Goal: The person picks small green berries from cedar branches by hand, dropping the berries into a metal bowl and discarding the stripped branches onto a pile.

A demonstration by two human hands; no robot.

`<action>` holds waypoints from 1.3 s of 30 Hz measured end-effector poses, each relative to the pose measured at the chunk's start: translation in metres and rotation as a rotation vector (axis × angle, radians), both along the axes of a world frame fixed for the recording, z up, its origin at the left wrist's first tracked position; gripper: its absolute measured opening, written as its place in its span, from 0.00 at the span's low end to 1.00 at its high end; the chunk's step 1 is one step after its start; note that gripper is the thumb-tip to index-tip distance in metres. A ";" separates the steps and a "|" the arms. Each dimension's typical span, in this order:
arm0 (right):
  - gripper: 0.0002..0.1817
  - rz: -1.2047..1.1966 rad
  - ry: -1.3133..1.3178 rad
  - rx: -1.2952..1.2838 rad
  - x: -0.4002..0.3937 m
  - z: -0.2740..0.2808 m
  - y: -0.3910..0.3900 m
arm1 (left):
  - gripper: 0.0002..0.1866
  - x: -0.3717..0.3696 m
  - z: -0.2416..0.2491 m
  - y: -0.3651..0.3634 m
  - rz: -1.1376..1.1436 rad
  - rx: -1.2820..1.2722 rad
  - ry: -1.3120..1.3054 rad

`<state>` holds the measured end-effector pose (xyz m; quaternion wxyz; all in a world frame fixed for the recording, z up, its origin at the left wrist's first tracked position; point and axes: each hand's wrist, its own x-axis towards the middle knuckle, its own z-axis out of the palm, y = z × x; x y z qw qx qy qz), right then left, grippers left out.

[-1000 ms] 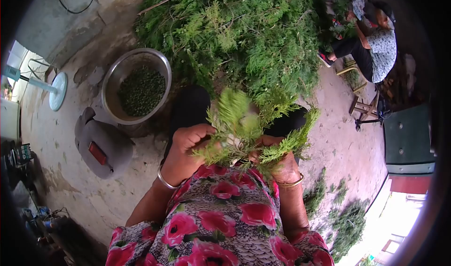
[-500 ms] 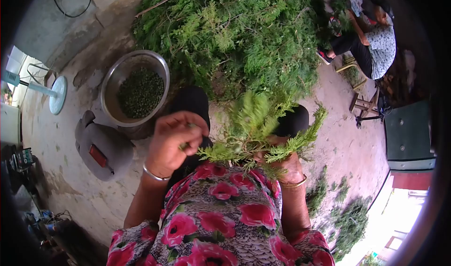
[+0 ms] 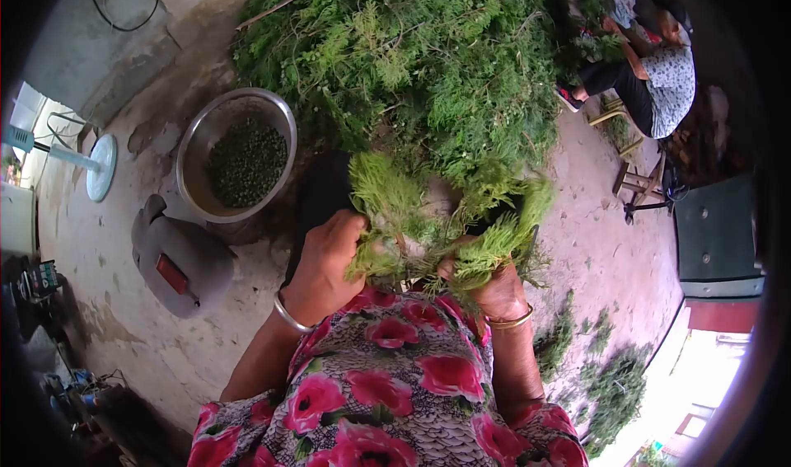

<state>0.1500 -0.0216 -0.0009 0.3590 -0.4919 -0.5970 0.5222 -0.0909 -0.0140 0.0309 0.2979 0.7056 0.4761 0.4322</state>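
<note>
Pale blue stand (image 3: 101,168), red object (image 3: 172,274), dark green panel (image 3: 715,228), wooden frame (image 3: 636,188)

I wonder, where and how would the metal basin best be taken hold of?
Probably by the exposed rim of the metal basin, coming from its left: bare floor lies there, while the leafy branches crowd its far right side.

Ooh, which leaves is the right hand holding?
The bright green sprig: the right hand grips it, with the left hand at its other side. The big leafy pile lies beyond the knees; the loose greenery is scattered on the floor at right.
</note>
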 end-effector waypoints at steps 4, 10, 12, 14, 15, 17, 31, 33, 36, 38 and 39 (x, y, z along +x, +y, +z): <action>0.15 -0.352 0.775 -0.558 -0.010 0.023 -0.003 | 0.08 -0.013 -0.009 0.000 0.186 -0.382 -0.257; 0.20 -0.170 0.369 -0.384 -0.005 0.017 -0.004 | 0.14 -0.011 0.003 0.005 0.019 -0.712 -1.155; 0.22 -0.123 0.379 -0.260 -0.007 0.015 -0.004 | 0.13 -0.009 0.004 0.003 -0.082 -0.734 -1.101; 0.23 -0.116 0.193 -0.270 -0.003 0.005 -0.005 | 0.12 -0.009 0.009 0.003 -0.079 -0.762 -1.027; 0.23 -0.112 0.140 -0.132 0.005 -0.024 -0.007 | 0.14 -0.009 0.011 0.003 -0.091 -0.798 -0.984; 0.22 -0.105 0.086 0.007 0.003 -0.019 -0.004 | 0.17 -0.010 0.011 0.005 -0.104 -0.831 -0.942; 0.13 -0.014 0.020 -0.169 -0.010 0.025 0.005 | 0.12 0.000 0.031 0.015 -0.219 -0.440 -0.438; 0.13 -0.018 0.063 -0.195 -0.009 0.020 0.004 | 0.10 -0.002 0.027 0.017 -0.216 -0.392 -0.414; 0.15 0.000 -0.021 -0.105 -0.010 0.027 0.006 | 0.09 -0.002 0.016 0.018 -0.118 -0.325 -0.318; 0.17 0.021 -0.150 0.013 -0.011 0.029 0.008 | 0.09 -0.002 0.009 0.018 -0.072 -0.410 -0.472; 0.18 -0.011 -0.067 -0.114 -0.010 0.027 0.008 | 0.10 -0.003 -0.002 0.018 -0.069 -0.367 -0.461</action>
